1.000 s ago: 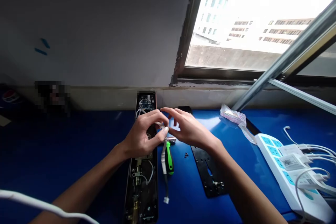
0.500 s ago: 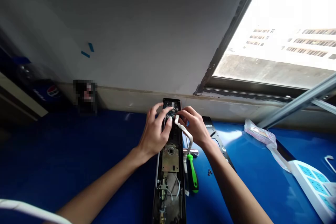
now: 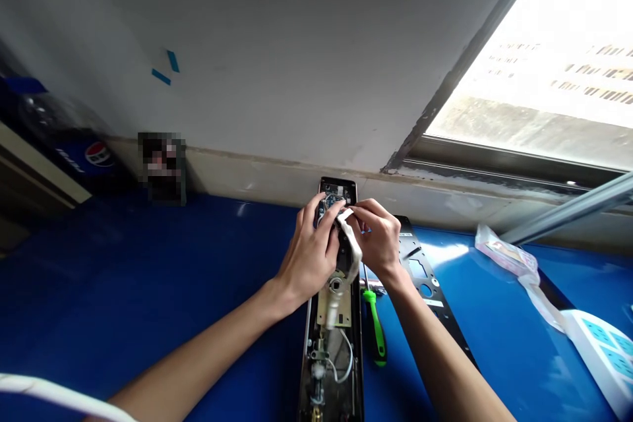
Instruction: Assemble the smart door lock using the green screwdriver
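A long, narrow black lock housing [image 3: 358,343] lies lengthwise before me, with a brass-coloured plate [image 3: 345,314] and metal mechanism inside. At its far end is a small circuit board [image 3: 334,199]. My left hand [image 3: 311,247] grips the board, with bent fingertips on its upper face and left side; the thumb is partly hidden. My right hand [image 3: 378,234] pinches the upper end of a white-wrapped cable [image 3: 352,244] beside the board. The cable hangs down over the housing. Whether its tip touches the board cannot be made out.
A green-handled screwdriver [image 3: 374,330] lies right of the housing, by a black perforated plate [image 3: 435,297] under my right forearm. Farther right are a plastic bag [image 3: 507,254] and a white power strip [image 3: 588,356]. A cola bottle [image 3: 74,151] stands left, against the wall.
The cable's lower part has swung from beside the housing to over the brass-coloured plate. My left fingers have drawn closer together on the board. The view has shifted slightly.
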